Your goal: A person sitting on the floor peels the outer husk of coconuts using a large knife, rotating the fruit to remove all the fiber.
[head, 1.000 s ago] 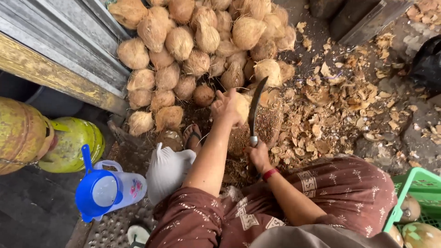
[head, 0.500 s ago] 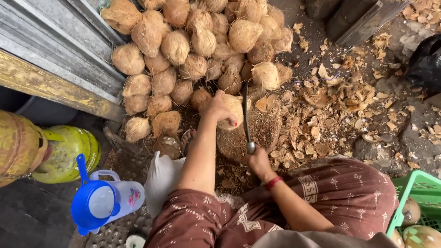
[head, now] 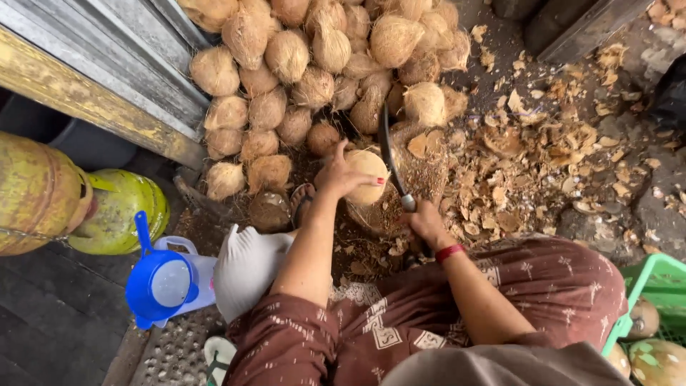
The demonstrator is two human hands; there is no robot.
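View from above of a seated person in patterned brown clothing, working on coconuts on the ground.

Left hand (head: 341,174) wraps over a pale, partly peeled coconut (head: 368,175), fingers spread across its top, grip closed on it, pinning it against a worn wooden chopping block (head: 421,179). That hold looks meant to keep the round nut from rolling under the blade. Right hand (head: 426,223), red band at the wrist, has its grip closed round the handle of a long dark knife (head: 389,154); blade stands nearly upright w/ its edge at the coconut's right side, close to the left fingertips.

Behind the block, a big pile of husked coconuts (head: 314,57) sits against a metal wall (head: 107,78), within arm's reach. To the right, brown shell and husk chips (head: 543,157) litter the ground, approx where cut pieces would fall.

Room is tight: pile ahead, knees close below. Left side holds a white sack (head: 246,264), a blue jug w/ funnel (head: 163,282) and yellow-green gas cylinders (head: 78,200). A green crate (head: 654,282) w/ green coconuts sits at the right edge. Freest space is right of the block.
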